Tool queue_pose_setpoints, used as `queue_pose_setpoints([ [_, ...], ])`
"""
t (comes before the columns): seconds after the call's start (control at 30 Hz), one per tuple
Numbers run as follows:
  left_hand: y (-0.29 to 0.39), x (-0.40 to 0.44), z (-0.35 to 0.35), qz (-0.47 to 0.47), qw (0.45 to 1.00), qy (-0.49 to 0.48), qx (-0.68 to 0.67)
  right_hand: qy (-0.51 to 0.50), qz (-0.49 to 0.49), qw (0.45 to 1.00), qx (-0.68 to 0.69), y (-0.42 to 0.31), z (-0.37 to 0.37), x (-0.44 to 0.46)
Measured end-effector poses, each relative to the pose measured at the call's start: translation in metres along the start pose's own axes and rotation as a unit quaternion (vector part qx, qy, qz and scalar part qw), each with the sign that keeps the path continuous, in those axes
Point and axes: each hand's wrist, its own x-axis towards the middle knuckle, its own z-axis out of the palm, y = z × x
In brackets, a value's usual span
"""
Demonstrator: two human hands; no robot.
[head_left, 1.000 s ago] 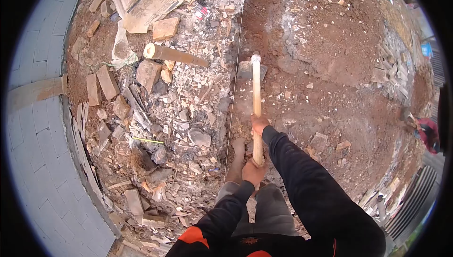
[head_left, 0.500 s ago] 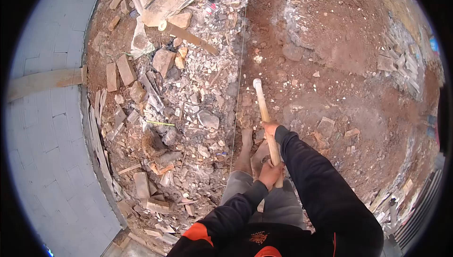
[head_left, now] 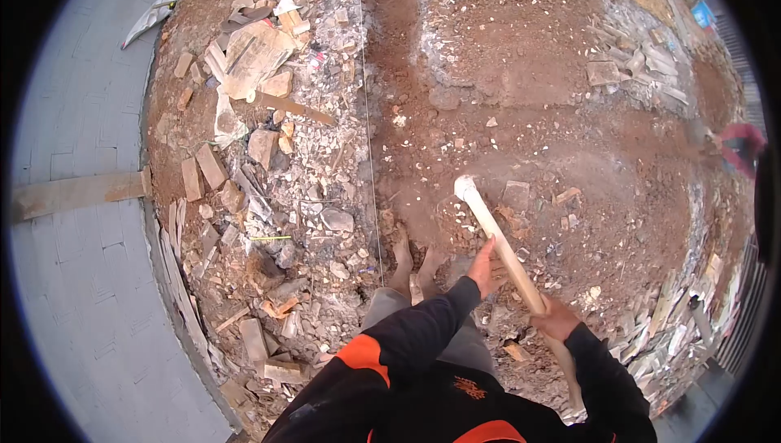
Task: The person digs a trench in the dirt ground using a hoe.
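The long wooden handle (head_left: pixel 514 268) slants across the right side of the person's body, its pale far end over bare reddish soil and its near end down beside the right sleeve; what lies beneath the far end is hidden. The right hand (head_left: pixel 557 318) has its fingers wrapped round the nearer part of the handle, while the left hand (head_left: pixel 486 270) lies against its left side farther up, fingers pointing away from the body; whether they curl beneath the wood cannot be told. The person's bare legs (head_left: pixel 403 262) stand just right of a taut string (head_left: pixel 371 134), which runs near to far beside a shallow trench (head_left: pixel 394 52). Left of the string lies a rough strip of rubble (head_left: pixel 329 174), with a wooden pole (head_left: pixel 297 108) slanting over it, a flat tan sheet (head_left: pixel 254 61) beyond, and two bricks (head_left: pixel 203 170) side by side farther left. A grey block wall (head_left: pixel 81 288) closes off the left edge. On the right, a flat slab (head_left: pixel 516 196) lies close to the handle's far end; at the far right are heaped broken pieces (head_left: pixel 643 69), a blue bucket (head_left: pixel 703 14), and a blurred pinkish-red shape (head_left: pixel 740 148).
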Motion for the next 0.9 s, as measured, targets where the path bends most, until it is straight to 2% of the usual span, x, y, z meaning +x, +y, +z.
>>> queue_pose_setpoints([
  [0.07,-0.041,-0.01,0.064,-0.084,0.989,-0.042,-0.114,0.065,0.016,0.993,-0.096,0.082,-0.018,-0.102],
  [0.1,-0.077,-0.02,0.092,-0.107,0.99,-0.042,-0.083,0.102,0.035,0.984,-0.142,0.124,-0.025,-0.147],
  [0.13,-0.116,-0.029,0.109,-0.127,0.99,-0.04,-0.049,0.141,0.053,0.982,-0.116,0.163,-0.025,-0.178],
  [0.2,-0.178,-0.032,0.115,-0.155,0.986,-0.03,-0.048,0.185,0.121,0.959,-0.18,0.183,-0.011,-0.217],
  [0.27,-0.165,-0.055,0.11,-0.179,0.982,-0.027,-0.055,0.255,0.161,0.926,-0.225,0.188,0.023,-0.222],
  [0.33,-0.135,-0.04,0.085,-0.134,0.99,0.036,-0.026,0.271,0.142,0.929,-0.209,0.229,0.074,-0.206],
  [0.37,-0.119,-0.02,0.06,-0.087,0.995,0.041,-0.025,0.223,0.161,0.943,-0.188,0.23,0.097,-0.208],
  [0.4,-0.089,-0.004,0.035,-0.067,0.995,0.076,-0.014,0.171,0.177,0.955,-0.166,0.218,0.119,-0.204],
  [0.47,-0.01,0.014,0.004,-0.049,0.99,0.134,0.005,0.151,0.142,0.972,-0.112,0.185,0.151,-0.175],
  [0.5,0.026,0.02,-0.007,0.021,0.988,0.146,0.035,0.133,0.103,0.983,-0.067,0.167,0.16,-0.151],
  [0.57,0.097,0.031,-0.016,0.102,0.975,0.18,0.087,0.107,0.039,0.993,0.008,0.117,0.173,-0.101],
  [0.63,0.177,0.014,0.002,0.219,0.949,0.172,0.147,0.113,-0.012,0.991,0.065,0.059,0.174,-0.027],
  [0.67,0.22,0.004,0.014,0.27,0.944,0.13,0.139,0.121,-0.034,0.988,0.09,0.031,0.175,0.009],
  [0.73,0.295,-0.011,0.033,0.393,0.889,0.14,0.188,0.157,-0.124,0.978,0.051,-0.044,0.164,0.076],
  [0.77,0.321,-0.023,0.047,0.426,0.864,0.15,0.224,0.167,-0.155,0.973,0.029,-0.088,0.154,0.108],
  [0.9,0.387,0.025,0.031,0.438,0.838,0.173,0.276,0.185,-0.266,0.942,0.086,-0.221,0.102,0.277],
])
